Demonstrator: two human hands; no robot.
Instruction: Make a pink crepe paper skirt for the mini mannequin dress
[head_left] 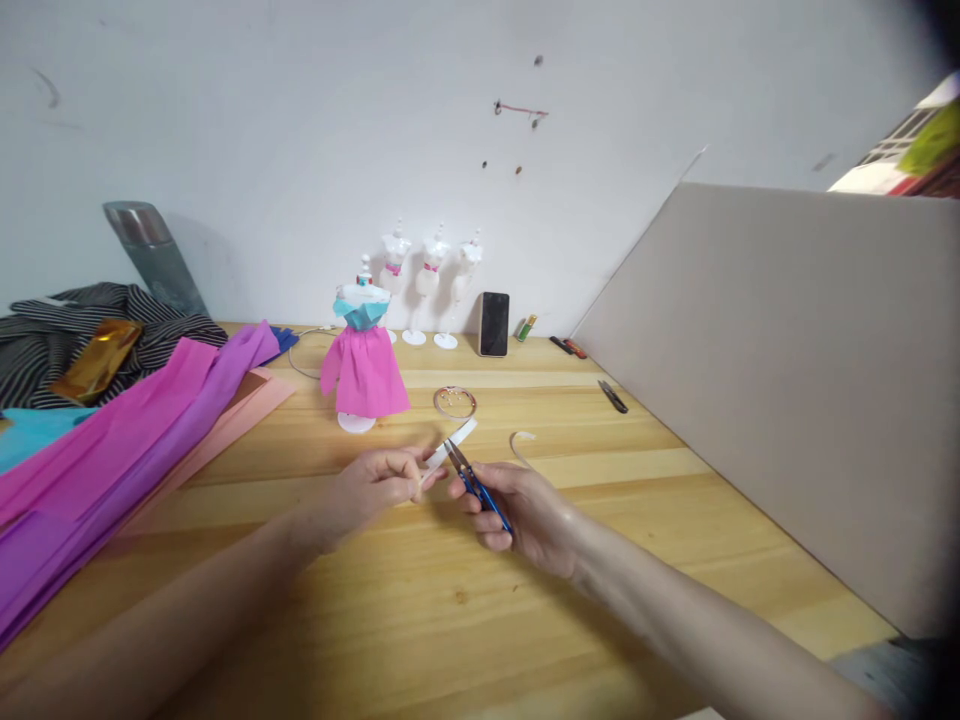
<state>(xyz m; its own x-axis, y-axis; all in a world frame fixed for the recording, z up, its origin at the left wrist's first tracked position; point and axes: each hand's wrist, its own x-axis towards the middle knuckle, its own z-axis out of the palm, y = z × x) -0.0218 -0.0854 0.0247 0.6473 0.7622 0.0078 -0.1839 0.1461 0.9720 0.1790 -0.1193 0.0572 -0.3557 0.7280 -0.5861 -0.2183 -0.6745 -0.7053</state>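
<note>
Between the fingers of my left hand (386, 483) is pinched a narrow white strip (459, 436), its free end pointing up and to the right. My right hand (525, 505) grips blue-handled thread snips (480, 495), whose blade tips touch or overlap the strip; whether they cut into it I cannot tell. Just beyond the strip lies a thin ring-shaped wire (455, 403) with small beads or bits inside it. Behind my left hand stands a small dress form (362, 293) wearing a teal top and a pink skirt (367, 372). A curled pale strip (523, 440) rests right of the snips.
Pink and purple crepe paper sheets (172, 410) cover the table's left side, beside striped cloth (67, 330) and a bottle (154, 255). Along the wall stand several white dress forms (431, 265) and a phone (494, 325). Dark snips (613, 397) lie near the right-hand panel (765, 370).
</note>
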